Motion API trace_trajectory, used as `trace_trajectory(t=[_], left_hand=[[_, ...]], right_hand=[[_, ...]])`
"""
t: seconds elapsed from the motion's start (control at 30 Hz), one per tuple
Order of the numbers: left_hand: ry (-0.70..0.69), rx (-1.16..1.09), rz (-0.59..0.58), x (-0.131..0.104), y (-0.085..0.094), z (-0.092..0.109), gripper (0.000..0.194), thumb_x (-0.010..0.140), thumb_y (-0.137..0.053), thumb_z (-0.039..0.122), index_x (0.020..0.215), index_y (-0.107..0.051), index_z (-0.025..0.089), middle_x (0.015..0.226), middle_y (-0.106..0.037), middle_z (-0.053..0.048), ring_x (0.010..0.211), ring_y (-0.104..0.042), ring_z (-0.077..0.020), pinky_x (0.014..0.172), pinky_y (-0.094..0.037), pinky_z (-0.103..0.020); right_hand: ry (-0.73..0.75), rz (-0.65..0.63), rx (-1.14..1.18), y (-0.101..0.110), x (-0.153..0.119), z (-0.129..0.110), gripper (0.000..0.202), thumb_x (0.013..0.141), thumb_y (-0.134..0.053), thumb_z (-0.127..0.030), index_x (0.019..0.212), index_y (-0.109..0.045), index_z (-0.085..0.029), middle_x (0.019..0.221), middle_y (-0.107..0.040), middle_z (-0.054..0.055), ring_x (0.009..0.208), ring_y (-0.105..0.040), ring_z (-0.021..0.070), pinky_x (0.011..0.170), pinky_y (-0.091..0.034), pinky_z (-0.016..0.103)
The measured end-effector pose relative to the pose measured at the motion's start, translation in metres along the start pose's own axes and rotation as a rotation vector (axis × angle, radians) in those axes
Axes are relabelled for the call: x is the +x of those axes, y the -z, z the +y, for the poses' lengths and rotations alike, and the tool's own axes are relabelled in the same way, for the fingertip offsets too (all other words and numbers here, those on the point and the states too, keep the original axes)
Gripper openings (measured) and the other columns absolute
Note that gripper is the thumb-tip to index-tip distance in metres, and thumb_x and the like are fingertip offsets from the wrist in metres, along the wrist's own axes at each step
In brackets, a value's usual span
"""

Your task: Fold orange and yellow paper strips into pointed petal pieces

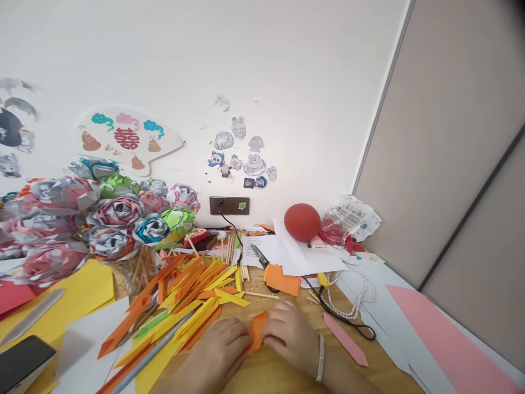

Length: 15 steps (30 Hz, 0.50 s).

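Observation:
Between my two hands, low over the wooden table (pixel 303 361), is a small piece of orange paper (pixel 257 331). My left hand (pixel 223 345) has its fingers curled on the paper's left edge. The fingers of my right hand (pixel 287 331) close on its right side; a silvery bracelet circles that wrist. Folded orange and yellow paper strips (pixel 197 290) lie heaped just left of my hands. Above my right hand rests a stack of orange paper pieces (pixel 283 280), with scissors (pixel 259 256) partly under it. A pink paper strip (pixel 345 339) lies to the right.
Folded paper flowers (pixel 118 216) crowd the back left. A red balloon (pixel 302 222) sits on white paper at the back. Bead strings (pixel 356 298) and a black cord (pixel 365 332) lie right. A dark phone-like object (pixel 24 358) is at front left. Thin wooden sticks (pixel 258 295) are scattered about.

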<state>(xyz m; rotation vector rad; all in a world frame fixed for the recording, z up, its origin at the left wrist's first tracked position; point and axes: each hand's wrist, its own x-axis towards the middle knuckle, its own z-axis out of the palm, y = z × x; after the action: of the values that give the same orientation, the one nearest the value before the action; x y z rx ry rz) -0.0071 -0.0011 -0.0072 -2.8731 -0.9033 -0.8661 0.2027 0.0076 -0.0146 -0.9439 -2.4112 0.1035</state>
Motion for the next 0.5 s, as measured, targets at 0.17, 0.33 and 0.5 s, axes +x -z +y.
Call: trace_trajectory(t=[0.17, 0.33, 0.5], left_hand=[[-0.091, 0.112, -0.085, 0.0023, 0.0032, -0.0015, 0.028, 0.095, -0.035, 0.018, 0.078, -0.058, 0.020, 0.077, -0.063, -0.003, 0.070, -0.055, -0.0174, 0.062, -0.043, -0.028], [-0.128, 0.137, -0.175, 0.0044, 0.0068, 0.0040, 0.033, 0.096, -0.034, 0.022, 0.072, -0.057, 0.020, 0.075, -0.062, -0.003, 0.069, -0.054, -0.0174, 0.062, -0.041, -0.029], [-0.048, -0.079, -0.214, 0.0041, 0.0099, -0.0017, 0.022, 0.091, -0.043, 0.017, 0.081, -0.062, 0.023, 0.081, -0.063, -0.001, 0.076, -0.055, -0.0166, 0.069, -0.042, -0.028]], right_hand=[[-0.012, -0.027, 0.012, 0.0018, -0.0020, 0.0031, 0.007, 0.081, -0.060, -0.024, 0.080, -0.066, -0.026, 0.075, -0.062, -0.001, 0.077, -0.050, 0.0178, 0.072, -0.035, 0.031], [0.026, -0.123, 0.064, -0.0025, -0.0038, 0.0010, 0.005, 0.081, -0.064, -0.028, 0.078, -0.068, -0.029, 0.074, -0.061, -0.003, 0.078, -0.051, 0.0168, 0.072, -0.035, 0.031], [-0.022, -0.133, 0.167, -0.0017, -0.0042, 0.0075, 0.007, 0.079, -0.066, -0.021, 0.079, -0.069, -0.027, 0.077, -0.063, -0.002, 0.078, -0.054, 0.0160, 0.075, -0.038, 0.029]])
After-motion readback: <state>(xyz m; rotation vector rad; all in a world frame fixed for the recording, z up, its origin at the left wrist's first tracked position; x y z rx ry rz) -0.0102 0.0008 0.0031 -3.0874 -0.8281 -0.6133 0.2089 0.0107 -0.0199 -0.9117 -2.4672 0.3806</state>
